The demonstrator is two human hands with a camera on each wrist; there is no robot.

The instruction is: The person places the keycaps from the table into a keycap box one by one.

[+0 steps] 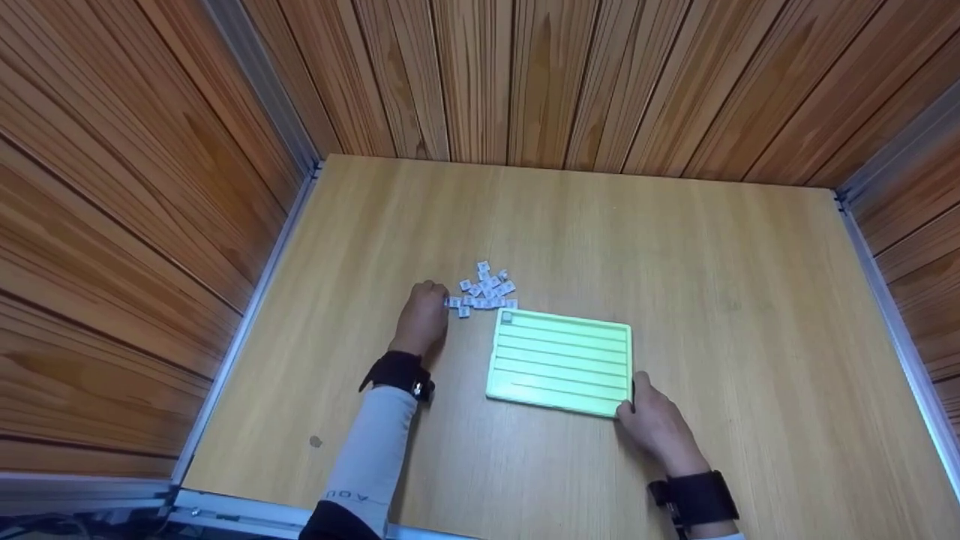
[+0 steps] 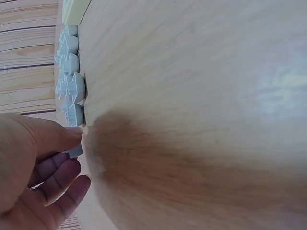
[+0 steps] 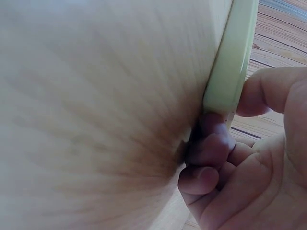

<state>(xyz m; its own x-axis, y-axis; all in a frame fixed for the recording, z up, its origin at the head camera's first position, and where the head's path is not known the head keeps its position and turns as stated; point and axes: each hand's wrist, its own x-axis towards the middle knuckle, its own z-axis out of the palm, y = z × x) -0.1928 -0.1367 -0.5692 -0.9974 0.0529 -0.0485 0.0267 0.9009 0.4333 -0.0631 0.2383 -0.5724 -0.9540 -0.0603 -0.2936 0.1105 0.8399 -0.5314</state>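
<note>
My left hand point(image 1: 421, 318) is at the left end of a loose cluster of small white tiles point(image 1: 487, 289). In the left wrist view, thumb and fingers pinch one small grey-white tile point(image 2: 75, 151), while more tiles point(image 2: 73, 88) stand in a row just beyond. To the right of the cluster lies a light green ridged tray point(image 1: 559, 364), with a single tile point(image 1: 507, 317) in its top left corner. My right hand point(image 1: 660, 426) grips the tray's lower right corner, thumb above and curled fingers point(image 3: 211, 148) against the side, as the right wrist view shows.
The wooden tabletop point(image 1: 720, 300) has wood-plank walls point(image 1: 540, 82) at the back and sides, with metal rails along its edges. A small dark spot point(image 1: 315, 442) marks the table at the lower left.
</note>
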